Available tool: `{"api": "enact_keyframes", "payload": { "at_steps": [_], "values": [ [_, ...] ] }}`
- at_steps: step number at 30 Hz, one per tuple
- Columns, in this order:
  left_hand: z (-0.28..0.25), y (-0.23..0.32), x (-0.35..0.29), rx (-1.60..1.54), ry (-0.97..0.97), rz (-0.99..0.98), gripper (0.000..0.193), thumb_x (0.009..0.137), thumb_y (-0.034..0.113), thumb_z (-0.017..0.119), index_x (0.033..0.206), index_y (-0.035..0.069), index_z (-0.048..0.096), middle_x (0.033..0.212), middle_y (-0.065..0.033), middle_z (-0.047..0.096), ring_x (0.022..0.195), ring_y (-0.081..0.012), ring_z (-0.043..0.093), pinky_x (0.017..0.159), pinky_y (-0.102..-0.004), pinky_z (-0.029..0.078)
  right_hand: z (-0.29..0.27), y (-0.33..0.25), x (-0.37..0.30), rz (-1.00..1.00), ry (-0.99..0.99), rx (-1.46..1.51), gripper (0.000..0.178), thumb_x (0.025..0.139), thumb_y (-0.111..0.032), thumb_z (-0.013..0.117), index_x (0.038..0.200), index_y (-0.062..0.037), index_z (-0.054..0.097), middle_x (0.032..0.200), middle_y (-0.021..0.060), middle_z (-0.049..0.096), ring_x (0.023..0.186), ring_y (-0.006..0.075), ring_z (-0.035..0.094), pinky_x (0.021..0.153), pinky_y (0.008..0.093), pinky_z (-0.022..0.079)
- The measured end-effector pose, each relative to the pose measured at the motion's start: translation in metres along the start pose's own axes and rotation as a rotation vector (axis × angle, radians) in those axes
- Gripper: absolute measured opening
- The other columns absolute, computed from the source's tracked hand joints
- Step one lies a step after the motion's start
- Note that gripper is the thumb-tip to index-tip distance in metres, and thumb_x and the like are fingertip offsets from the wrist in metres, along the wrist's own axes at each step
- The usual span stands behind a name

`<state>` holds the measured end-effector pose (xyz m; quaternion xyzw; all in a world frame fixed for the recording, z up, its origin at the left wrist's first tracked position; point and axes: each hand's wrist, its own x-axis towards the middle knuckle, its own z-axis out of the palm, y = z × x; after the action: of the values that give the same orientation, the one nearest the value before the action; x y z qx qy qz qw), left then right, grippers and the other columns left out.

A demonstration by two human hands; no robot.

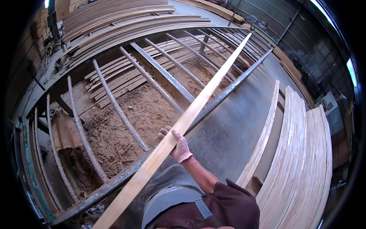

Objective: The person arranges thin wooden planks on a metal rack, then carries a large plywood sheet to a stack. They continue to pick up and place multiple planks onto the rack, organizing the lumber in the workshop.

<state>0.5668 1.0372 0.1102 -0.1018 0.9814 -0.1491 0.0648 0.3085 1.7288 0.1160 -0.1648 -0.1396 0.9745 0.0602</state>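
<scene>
A long, pale wooden board runs slantwise from the lower edge up to the far right, above the near rail of a metal roller frame. My right hand, in a whitish knitted glove, is closed around the board near its middle. The thumb lies over the near edge and the fingertips show at the far edge; the palm is partly hidden under the wood. My left hand is out of sight, and the board's near end runs out of the picture.
The roller frame has several metal bars over sawdust and loose strips. Stacked pale boards lie at the right, with one separate board beside them. More stacked boards lie beyond the frame.
</scene>
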Motion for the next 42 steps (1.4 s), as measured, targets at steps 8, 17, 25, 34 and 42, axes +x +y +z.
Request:
{"api": "enact_keyframes", "payload": {
  "at_steps": [8,17,25,34,42],
  "values": [
    [-0.11,0.146,0.092,-0.095,0.069,0.067,0.075,0.081,0.021,0.066,0.15,-0.002,0.047,0.129,-0.0203,0.063,0.116,-0.0351,0.06,0.104,-0.046,0.044,0.016,0.009,0.054,0.045,0.088,-0.214,0.047,0.102,-0.032,0.064,0.134,0.0003,0.052,0.123,0.0179,0.066,0.113,0.0359,0.066,0.104,0.0516,0.054],
    [-0.14,0.229,0.209,-0.118,0.125,0.114,0.067,0.086,0.02,0.064,0.149,0.001,0.049,0.119,-0.0179,0.066,0.112,-0.0351,0.061,0.105,-0.0477,0.042,0.009,-0.026,0.149,0.18,0.196,-0.42,0.042,0.105,-0.038,0.061,0.129,-0.0041,0.056,0.115,0.016,0.071,0.105,0.0314,0.071,0.09,0.0504,0.061],
    [-0.225,0.27,0.3,-0.15,0.343,0.177,0.081,0.079,0.04,0.076,0.144,0.0,0.052,0.134,-0.0202,0.062,0.123,-0.0359,0.058,0.107,-0.0532,0.041,0.035,0.021,0.243,0.437,-0.066,-0.36,0.031,0.099,-0.026,0.068,0.118,-0.0022,0.065,0.107,0.0135,0.073,0.092,0.032,0.073,0.082,0.0498,0.062],
    [-0.236,0.299,0.117,-0.465,0.202,-0.173,0.08,0.087,0.047,0.07,0.15,0.004,0.047,0.137,-0.0193,0.062,0.12,-0.0386,0.062,0.103,-0.0486,0.048,0.153,0.067,0.546,0.315,-0.165,-0.599,0.046,0.107,-0.037,0.055,0.134,-0.0008,0.062,0.134,0.0202,0.067,0.117,0.0275,0.069,0.103,0.0436,0.056],
    [0.069,0.467,-0.309,-0.779,-0.792,-0.723,0.05,0.102,0.041,0.047,0.138,0.01,0.062,0.123,-0.025,0.07,0.113,-0.043,0.067,0.1,-0.0521,0.052,0.132,0.187,0.344,0.606,-0.56,-0.987,0.029,0.102,-0.029,0.066,0.116,-0.0042,0.067,0.087,0.0083,0.067,0.062,0.0116,0.053,0.047,0.0257,0.037]
  ]
}}
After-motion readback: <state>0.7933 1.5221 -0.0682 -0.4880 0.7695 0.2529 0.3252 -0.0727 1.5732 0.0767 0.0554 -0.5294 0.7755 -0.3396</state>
